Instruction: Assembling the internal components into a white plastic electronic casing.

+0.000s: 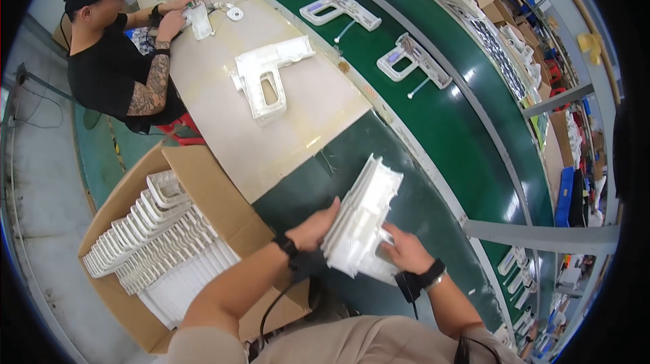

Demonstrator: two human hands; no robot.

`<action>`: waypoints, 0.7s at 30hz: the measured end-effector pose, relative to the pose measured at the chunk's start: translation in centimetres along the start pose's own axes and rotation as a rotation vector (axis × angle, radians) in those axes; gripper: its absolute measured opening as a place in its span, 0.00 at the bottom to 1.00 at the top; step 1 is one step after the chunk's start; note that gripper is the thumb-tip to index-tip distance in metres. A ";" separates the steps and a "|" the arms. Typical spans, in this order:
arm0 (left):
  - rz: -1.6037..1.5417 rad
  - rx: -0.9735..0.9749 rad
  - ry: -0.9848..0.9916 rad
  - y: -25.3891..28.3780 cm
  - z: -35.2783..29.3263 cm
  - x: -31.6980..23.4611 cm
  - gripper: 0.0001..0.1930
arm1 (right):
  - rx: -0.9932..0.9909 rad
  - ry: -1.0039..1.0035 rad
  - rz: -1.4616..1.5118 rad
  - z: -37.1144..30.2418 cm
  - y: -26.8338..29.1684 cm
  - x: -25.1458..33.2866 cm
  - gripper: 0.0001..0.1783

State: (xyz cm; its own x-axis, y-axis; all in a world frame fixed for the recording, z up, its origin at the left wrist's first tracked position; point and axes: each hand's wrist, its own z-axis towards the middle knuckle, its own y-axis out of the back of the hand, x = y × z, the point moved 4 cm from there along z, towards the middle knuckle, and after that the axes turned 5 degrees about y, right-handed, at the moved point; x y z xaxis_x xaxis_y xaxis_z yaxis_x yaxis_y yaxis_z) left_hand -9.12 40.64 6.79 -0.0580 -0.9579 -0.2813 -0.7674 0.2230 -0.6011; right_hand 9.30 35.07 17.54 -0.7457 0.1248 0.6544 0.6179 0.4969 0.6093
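And here we are beside the cardboard box (220, 195), our landmark, with both hands busy! Just to the box's right, the left grip (315, 225) wraps the near side of a stack of white shells (363, 218), thumb pressed along its edge. Farther right of the box, the right grip (408, 252) is wrapped around the handle end of that same stack, so 2 hands share 1 load. The layers nest tightly, too tightly to count from here! The stack hangs tilted above the dark green tabletop (298, 195), right of the box.

Inside the box, look at that: rows of white parts (183, 276), packed close together. Beyond the box and to its right, 1 loose white shell (254, 80) lies on a beige sheet (271, 168). Farther beyond the box, a co-worker (112, 59) in black sits, hands on a small white piece (200, 20), a red stool (181, 130) underneath. And well to the box's right, across the tabletop, a green belt (440, 117) carries 2 white housings (338, 9), purple pieces showing inside both!
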 end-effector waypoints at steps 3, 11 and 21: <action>0.342 -0.263 -0.243 1.1 -1.5 -0.3 0.35 | -0.017 0.071 0.106 -0.5 -1.2 -0.2 0.25; 1.003 -0.669 -0.456 2.1 -10.4 -15.6 0.42 | -0.247 0.403 0.520 10.5 -2.8 2.8 0.28; 0.587 -0.911 -0.919 8.1 -9.7 -22.1 0.36 | -0.337 0.222 0.224 22.3 -5.0 0.5 0.24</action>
State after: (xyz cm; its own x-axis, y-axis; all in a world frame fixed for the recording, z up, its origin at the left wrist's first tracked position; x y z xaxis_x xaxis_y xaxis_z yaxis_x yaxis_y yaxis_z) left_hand -20.21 61.86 15.37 -0.3485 -0.2331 -0.9079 -0.9344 0.0098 0.3562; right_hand 0.27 51.80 4.90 -0.5360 -0.0082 0.8442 0.8316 0.1675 0.5296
